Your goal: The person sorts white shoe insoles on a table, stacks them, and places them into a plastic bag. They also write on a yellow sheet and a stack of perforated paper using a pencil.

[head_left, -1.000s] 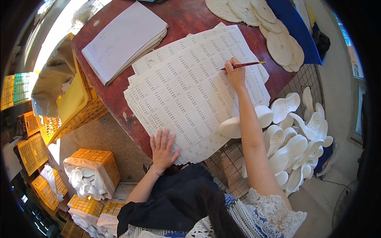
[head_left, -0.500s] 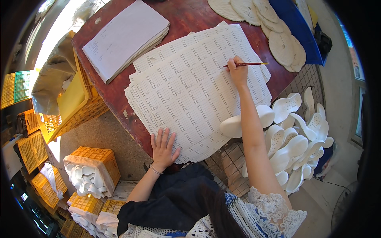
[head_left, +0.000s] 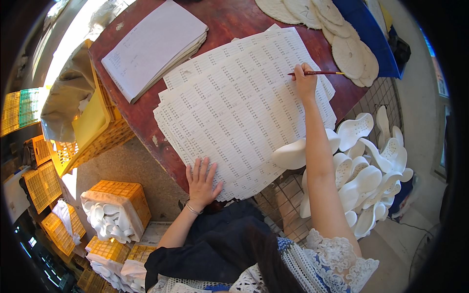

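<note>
A dark red pen with a yellow end is gripped between the closed fingers of my right hand. Its tip points left, over the right part of a large printed sheet. That sheet tops a fanned stack of similar papers, covered in ruled lines and columns of small print. At the stack's lower left edge, my left hand lies flat with its fingers stretched out on the paper. It holds nothing and wears a thin bracelet at the wrist.
Under the papers is a dark red table. A notepad stack lies at the far left, round fabric pads at the far right beside a blue bin. White shoe insoles pile up by my right arm. Yellow crates stand left.
My right hand has moved to the right across the sheet with the pen, and slightly back from its far edge. The left hand has stayed in place.
</note>
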`<action>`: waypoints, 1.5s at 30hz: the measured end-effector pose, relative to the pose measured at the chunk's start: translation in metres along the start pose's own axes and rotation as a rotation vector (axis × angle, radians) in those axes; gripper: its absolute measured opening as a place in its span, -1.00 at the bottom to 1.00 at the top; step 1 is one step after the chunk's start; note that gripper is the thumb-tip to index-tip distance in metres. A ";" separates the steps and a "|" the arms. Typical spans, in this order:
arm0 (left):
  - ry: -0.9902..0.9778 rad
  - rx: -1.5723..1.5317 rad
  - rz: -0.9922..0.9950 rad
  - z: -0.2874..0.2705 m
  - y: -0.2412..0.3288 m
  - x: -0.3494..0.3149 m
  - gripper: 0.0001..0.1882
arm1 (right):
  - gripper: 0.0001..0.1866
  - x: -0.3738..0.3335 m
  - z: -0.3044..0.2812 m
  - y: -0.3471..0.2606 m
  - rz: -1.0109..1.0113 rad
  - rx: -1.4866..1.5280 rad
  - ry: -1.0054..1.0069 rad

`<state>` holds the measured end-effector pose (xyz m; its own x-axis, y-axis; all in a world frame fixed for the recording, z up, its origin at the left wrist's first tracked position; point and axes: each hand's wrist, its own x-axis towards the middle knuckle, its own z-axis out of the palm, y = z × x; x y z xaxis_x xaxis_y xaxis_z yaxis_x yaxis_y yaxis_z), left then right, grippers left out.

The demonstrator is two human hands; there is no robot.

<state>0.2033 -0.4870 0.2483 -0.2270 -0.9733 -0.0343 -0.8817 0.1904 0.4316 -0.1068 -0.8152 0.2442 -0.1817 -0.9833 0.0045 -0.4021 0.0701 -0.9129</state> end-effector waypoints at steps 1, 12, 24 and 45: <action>-0.007 0.006 -0.006 0.000 0.000 0.000 -0.26 | -0.71 0.003 -0.003 0.002 -0.001 -0.012 0.008; 0.016 -0.004 0.014 0.002 0.000 0.001 -0.25 | -0.70 0.007 -0.006 0.011 -0.018 -0.042 0.037; 0.019 -0.001 0.015 0.002 -0.001 0.001 -0.27 | -0.70 0.009 -0.008 0.010 -0.034 -0.079 0.049; 0.002 0.018 0.011 0.002 0.000 0.000 -0.26 | -0.72 0.026 -0.037 0.023 0.022 -0.030 0.133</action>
<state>0.2028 -0.4872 0.2462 -0.2354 -0.9715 -0.0276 -0.8865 0.2030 0.4158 -0.1539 -0.8330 0.2382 -0.3074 -0.9507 0.0400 -0.4231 0.0989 -0.9007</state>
